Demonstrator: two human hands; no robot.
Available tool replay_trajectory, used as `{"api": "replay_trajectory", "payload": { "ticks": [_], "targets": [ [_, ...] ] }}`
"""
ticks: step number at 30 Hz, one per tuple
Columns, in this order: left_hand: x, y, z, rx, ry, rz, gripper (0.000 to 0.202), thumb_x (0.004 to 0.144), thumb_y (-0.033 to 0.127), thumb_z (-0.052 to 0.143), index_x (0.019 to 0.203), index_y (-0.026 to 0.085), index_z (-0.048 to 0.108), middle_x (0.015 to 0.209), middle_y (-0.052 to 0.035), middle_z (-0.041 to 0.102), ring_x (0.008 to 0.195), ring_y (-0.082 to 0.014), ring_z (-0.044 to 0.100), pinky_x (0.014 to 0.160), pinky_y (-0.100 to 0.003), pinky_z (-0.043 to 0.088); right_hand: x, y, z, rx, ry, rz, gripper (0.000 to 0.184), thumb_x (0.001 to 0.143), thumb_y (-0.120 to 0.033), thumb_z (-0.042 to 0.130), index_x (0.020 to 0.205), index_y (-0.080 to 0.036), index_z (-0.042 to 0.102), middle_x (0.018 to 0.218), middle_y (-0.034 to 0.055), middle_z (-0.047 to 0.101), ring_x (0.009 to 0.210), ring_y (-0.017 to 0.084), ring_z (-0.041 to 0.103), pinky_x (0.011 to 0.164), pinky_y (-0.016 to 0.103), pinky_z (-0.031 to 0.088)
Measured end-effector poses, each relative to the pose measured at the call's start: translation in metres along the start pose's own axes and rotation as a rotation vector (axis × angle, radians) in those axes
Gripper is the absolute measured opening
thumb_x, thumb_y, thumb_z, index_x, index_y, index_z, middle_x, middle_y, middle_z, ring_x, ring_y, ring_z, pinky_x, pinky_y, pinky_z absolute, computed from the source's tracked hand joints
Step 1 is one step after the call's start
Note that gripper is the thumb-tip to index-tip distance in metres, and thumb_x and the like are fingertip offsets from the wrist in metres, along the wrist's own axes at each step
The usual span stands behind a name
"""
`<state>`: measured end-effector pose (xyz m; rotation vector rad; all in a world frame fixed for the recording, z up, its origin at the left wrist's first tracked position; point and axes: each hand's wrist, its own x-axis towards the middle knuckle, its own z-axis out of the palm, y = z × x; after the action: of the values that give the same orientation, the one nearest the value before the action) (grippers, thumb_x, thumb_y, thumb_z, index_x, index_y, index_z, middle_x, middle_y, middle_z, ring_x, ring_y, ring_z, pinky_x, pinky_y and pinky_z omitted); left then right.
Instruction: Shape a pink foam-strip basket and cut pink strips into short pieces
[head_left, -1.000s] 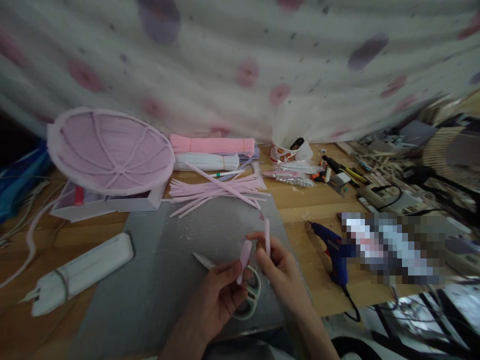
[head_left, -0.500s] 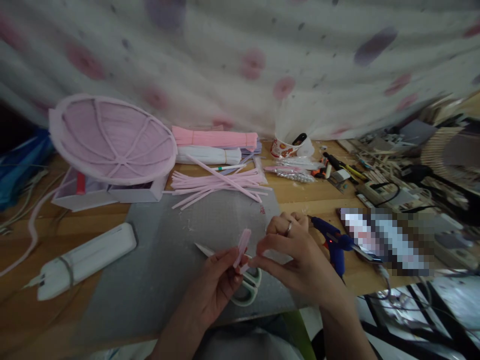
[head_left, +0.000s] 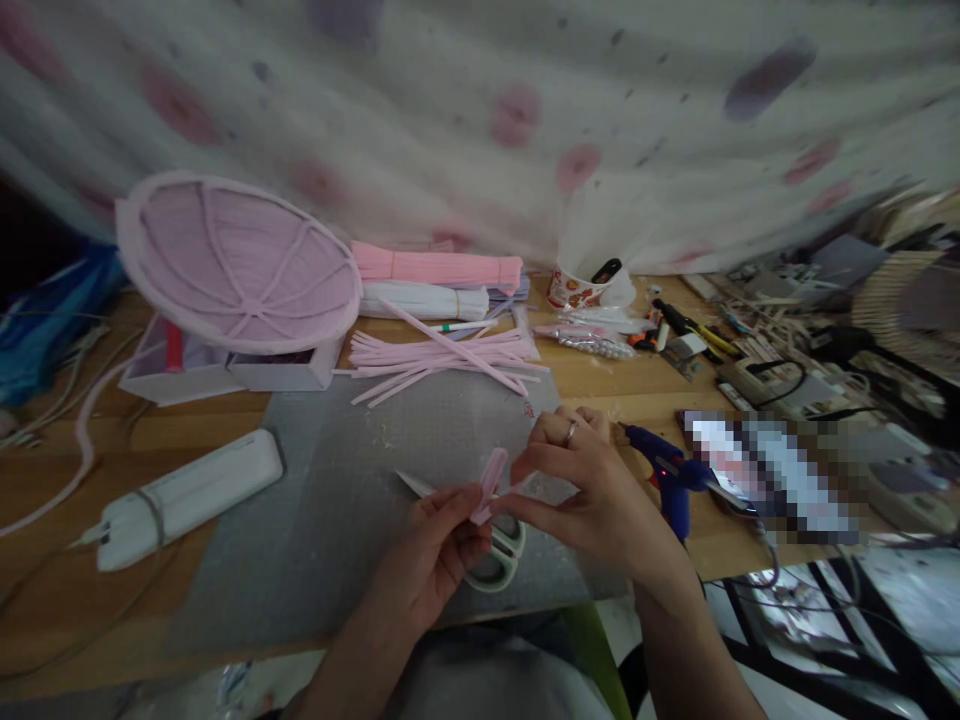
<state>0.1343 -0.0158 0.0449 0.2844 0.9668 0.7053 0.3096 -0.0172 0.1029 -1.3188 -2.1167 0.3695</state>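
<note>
My left hand (head_left: 450, 535) pinches a short, folded pink pipe-cleaner piece (head_left: 491, 478) between thumb and fingers, its upper end standing free. From the other side my right hand (head_left: 574, 475), with a ring on it, reaches in. Its thumb tip is at the lower edge of the piece, and a gap shows between thumb and curved index finger. Beneath both hands a pair of scissors (head_left: 504, 570) with pale green handles lies on the grey cutting mat (head_left: 330, 500), partly covered by my left hand. A blue glue gun (head_left: 664, 465) with a red light stands right of my right hand.
Loose pink pipe cleaners (head_left: 442, 352) lie behind the mat, with tied bundles (head_left: 435, 268) beyond. A round pink ribbed form (head_left: 247, 260) leans on a box (head_left: 289, 372) at left. A white power bank (head_left: 191, 500) sits left; a phone (head_left: 720, 450) and tools are right.
My right thumb has shifted slightly up against the pink piece, and its index finger has lifted a little away. My left hand keeps its hold. The whole view has shifted slightly.
</note>
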Motion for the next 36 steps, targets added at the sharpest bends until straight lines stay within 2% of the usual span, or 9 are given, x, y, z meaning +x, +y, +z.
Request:
{"api": "replay_trajectory", "payload": {
  "ticks": [6, 12, 16, 21, 27, 30, 33, 36],
  "targets": [
    [-0.0019, -0.0017, 0.0001, 0.039, 0.004, 0.019, 0.025, 0.065, 0.035, 0.087, 0.071, 0.017, 0.071, 0.061, 0.0018, 0.068, 0.054, -0.0127, 0.064, 0.058, -0.024, 0.055, -0.0018, 0.0007, 0.0011, 0.024, -0.018, 0.024, 0.022, 0.092, -0.042, 0.068, 0.080, -0.024, 0.071, 0.078, 0.0002, 0.059, 0.082, 0.019, 0.052, 0.078, 0.037, 0.026],
    [-0.0029, -0.0029, 0.0023, 0.012, -0.003, 0.008, 0.023, 0.066, 0.032, 0.087, 0.070, 0.016, 0.071, 0.060, 0.0019, 0.067, 0.053, -0.0115, 0.063, 0.058, -0.023, 0.054, -0.0009, 0.0031, 0.0045, -0.015, 0.015, 0.040, 0.026, 0.091, -0.045, 0.068, 0.077, -0.023, 0.069, 0.078, 0.0004, 0.061, 0.083, 0.020, 0.055, 0.077, 0.037, 0.027],
    [-0.0032, -0.0035, 0.0047, -0.089, -0.014, -0.018, 0.030, 0.055, 0.029, 0.093, 0.066, 0.014, 0.070, 0.056, 0.0032, 0.066, 0.050, -0.0077, 0.060, 0.053, -0.018, 0.051, -0.0008, 0.0035, 0.0061, -0.025, 0.019, 0.050, 0.029, 0.092, -0.047, 0.066, 0.076, -0.022, 0.068, 0.079, 0.0008, 0.062, 0.082, 0.020, 0.056, 0.077, 0.037, 0.027],
    [-0.0020, -0.0060, 0.0037, -0.092, -0.028, -0.008, 0.041, 0.045, 0.035, 0.097, 0.068, 0.013, 0.071, 0.057, 0.0025, 0.069, 0.048, -0.0072, 0.061, 0.050, -0.016, 0.050, -0.0020, 0.0046, 0.0081, -0.042, 0.002, 0.068, 0.029, 0.091, -0.048, 0.067, 0.077, -0.022, 0.067, 0.081, 0.0012, 0.063, 0.084, 0.020, 0.056, 0.078, 0.037, 0.027],
    [-0.0022, -0.0077, 0.0039, -0.001, -0.005, 0.013, 0.031, 0.059, 0.035, 0.092, 0.073, 0.014, 0.073, 0.061, 0.0007, 0.070, 0.053, -0.0108, 0.065, 0.055, -0.020, 0.052, -0.0034, 0.0042, 0.0059, -0.070, -0.048, 0.109, 0.024, 0.089, -0.045, 0.070, 0.078, -0.023, 0.068, 0.083, 0.0010, 0.065, 0.086, 0.021, 0.057, 0.080, 0.037, 0.026],
    [-0.0015, -0.0084, 0.0047, 0.020, 0.003, 0.019, 0.027, 0.062, 0.034, 0.090, 0.072, 0.016, 0.073, 0.060, 0.0010, 0.070, 0.053, -0.0112, 0.065, 0.056, -0.021, 0.053, -0.0037, 0.0032, 0.0047, -0.065, -0.055, 0.116, 0.026, 0.090, -0.046, 0.068, 0.078, -0.023, 0.068, 0.081, 0.0013, 0.065, 0.086, 0.021, 0.057, 0.080, 0.038, 0.026],
    [-0.0006, -0.0091, 0.0060, 0.006, -0.002, 0.024, 0.030, 0.055, 0.035, 0.092, 0.068, 0.016, 0.072, 0.057, 0.0017, 0.069, 0.051, -0.0107, 0.064, 0.055, -0.021, 0.053, -0.0043, 0.0032, 0.0051, -0.059, -0.062, 0.111, 0.029, 0.091, -0.048, 0.066, 0.078, -0.022, 0.068, 0.081, 0.0021, 0.065, 0.087, 0.022, 0.058, 0.081, 0.038, 0.027],
    [-0.0009, -0.0090, 0.0067, -0.002, -0.019, 0.053, 0.041, 0.043, 0.042, 0.096, 0.066, 0.016, 0.073, 0.056, 0.0015, 0.069, 0.050, -0.0102, 0.063, 0.053, -0.020, 0.053, -0.0047, 0.0042, 0.0065, -0.071, -0.066, 0.104, 0.028, 0.092, -0.048, 0.065, 0.079, -0.023, 0.068, 0.083, 0.0027, 0.065, 0.090, 0.023, 0.058, 0.080, 0.038, 0.026]
  ]
}}
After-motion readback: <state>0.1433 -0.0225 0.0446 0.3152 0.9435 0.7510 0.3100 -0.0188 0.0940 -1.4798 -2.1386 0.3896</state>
